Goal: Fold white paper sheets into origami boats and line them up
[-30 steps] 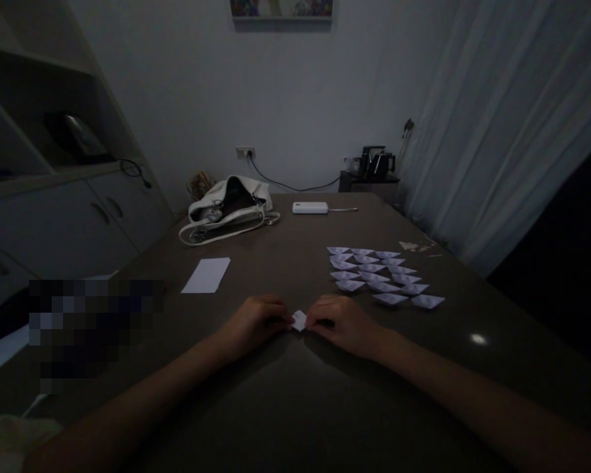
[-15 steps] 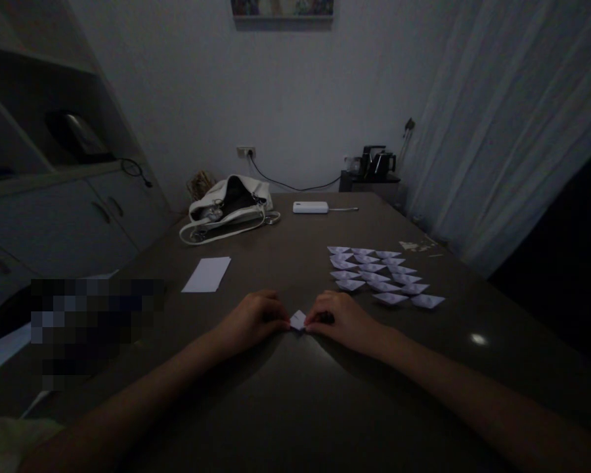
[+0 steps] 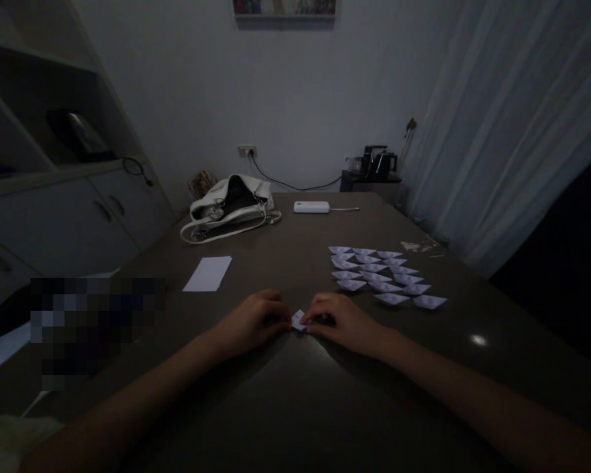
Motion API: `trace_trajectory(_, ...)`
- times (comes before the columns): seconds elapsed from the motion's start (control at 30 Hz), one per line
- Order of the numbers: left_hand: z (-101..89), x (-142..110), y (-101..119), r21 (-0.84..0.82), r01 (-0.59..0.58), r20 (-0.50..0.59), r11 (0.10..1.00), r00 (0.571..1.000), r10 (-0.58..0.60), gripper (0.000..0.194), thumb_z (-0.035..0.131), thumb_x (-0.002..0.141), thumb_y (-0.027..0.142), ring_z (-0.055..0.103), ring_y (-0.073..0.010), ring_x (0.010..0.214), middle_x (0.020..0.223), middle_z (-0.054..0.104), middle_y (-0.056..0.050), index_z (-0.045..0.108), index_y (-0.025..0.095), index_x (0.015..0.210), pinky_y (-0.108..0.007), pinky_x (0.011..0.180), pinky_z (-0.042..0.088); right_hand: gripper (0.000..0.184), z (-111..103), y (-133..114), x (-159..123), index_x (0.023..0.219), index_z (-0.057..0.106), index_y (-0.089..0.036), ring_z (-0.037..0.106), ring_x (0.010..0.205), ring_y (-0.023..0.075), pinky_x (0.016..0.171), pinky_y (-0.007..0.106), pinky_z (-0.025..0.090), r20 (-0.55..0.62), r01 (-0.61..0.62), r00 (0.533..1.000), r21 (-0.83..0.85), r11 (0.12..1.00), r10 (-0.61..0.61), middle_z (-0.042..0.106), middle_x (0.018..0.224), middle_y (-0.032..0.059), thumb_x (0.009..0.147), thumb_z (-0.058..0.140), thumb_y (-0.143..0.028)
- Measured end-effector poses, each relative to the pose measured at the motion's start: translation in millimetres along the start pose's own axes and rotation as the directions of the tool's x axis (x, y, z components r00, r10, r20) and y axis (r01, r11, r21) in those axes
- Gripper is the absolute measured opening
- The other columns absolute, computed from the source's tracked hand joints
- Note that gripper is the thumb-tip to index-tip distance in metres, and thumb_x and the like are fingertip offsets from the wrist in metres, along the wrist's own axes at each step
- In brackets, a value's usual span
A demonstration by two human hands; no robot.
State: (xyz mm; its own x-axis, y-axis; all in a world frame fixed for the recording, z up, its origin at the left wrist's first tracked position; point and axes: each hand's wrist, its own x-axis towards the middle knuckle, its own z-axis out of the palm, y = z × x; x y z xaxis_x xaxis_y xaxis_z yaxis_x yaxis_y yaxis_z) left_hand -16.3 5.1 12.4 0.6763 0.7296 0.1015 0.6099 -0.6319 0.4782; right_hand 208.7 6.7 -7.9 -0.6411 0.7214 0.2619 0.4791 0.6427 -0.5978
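Observation:
A small white folded paper piece [image 3: 298,320] lies on the dark table [image 3: 285,401], pinched from both sides. My left hand [image 3: 253,320] grips its left edge with curled fingers. My right hand [image 3: 339,320] grips its right edge, and its fingers partly cover the paper. Several finished folded paper boats [image 3: 381,276] lie in rows just beyond and to the right of my right hand. A flat white paper sheet [image 3: 207,273] lies to the left, beyond my left hand.
A white handbag [image 3: 229,207] and a white power bank [image 3: 311,207] with a cable sit at the table's far end. Paper scraps [image 3: 416,246] lie near the right edge. Cabinets stand at left, a curtain at right, a kettle [image 3: 377,161] on a side stand.
My hands have drawn closer together over the paper piece, so less of it shows between the fingers. Everything else on the table stays put.

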Motion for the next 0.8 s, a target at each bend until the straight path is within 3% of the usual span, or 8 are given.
trace_trajectory(0.3,1.5,-1.2,-0.9,0.002,-0.002,0.002,1.000,1.000,0.002,0.011,0.058,0.087,0.021,0.058,-0.0155,0.079,0.087,0.057,-0.004,0.069,0.017,0.088,-0.024,0.068,0.042,0.013,-0.3,-1.5,-0.5,0.093,0.071,-0.016,0.057,0.084,0.0152,0.074,0.025,0.042,0.026,0.107,0.994,-0.081,0.991,-0.105,0.063,0.091,0.0057,0.082,0.064,-0.012)
trace_trajectory(0.43,0.3,-1.7,0.8,0.006,0.005,0.009,1.000,1.000,-0.005,0.012,0.057,0.087,0.020,0.058,-0.0156,0.078,0.087,0.056,-0.004,0.069,0.016,0.087,-0.025,0.068,0.042,0.013,0.2,-2.8,-1.6,0.091,0.070,-0.016,0.058,0.083,0.0153,0.075,0.026,0.043,0.027,0.155,0.988,-0.080,0.985,-0.153,0.066,0.085,0.0047,0.084,0.060,-0.010)
trace_trajectory(0.6,2.2,-0.6,2.7,0.005,-0.010,-0.015,1.000,1.000,0.010,0.014,0.055,0.087,0.021,0.057,-0.0161,0.078,0.085,0.056,-0.004,0.068,0.016,0.086,-0.025,0.068,0.042,0.015,1.9,-6.6,0.2,0.087,0.070,-0.015,0.059,0.071,0.0130,0.067,0.023,0.042,-0.043,0.036,0.998,-0.038,0.999,-0.037,0.068,0.077,0.0031,0.078,0.065,-0.006)
trace_trajectory(0.8,4.4,2.1,0.3,-0.029,0.113,-0.044,0.993,0.993,-0.114,0.020,0.058,0.085,0.031,0.055,-0.0184,0.079,0.081,0.057,-0.004,0.070,0.016,0.081,-0.026,0.066,0.041,0.004,2.0,-6.4,2.3,0.078,0.072,-0.014,0.057,0.059,0.0107,0.056,0.021,0.038,-0.067,-0.099,0.993,0.041,0.994,0.102,0.068,0.067,0.0019,0.077,0.068,-0.014)
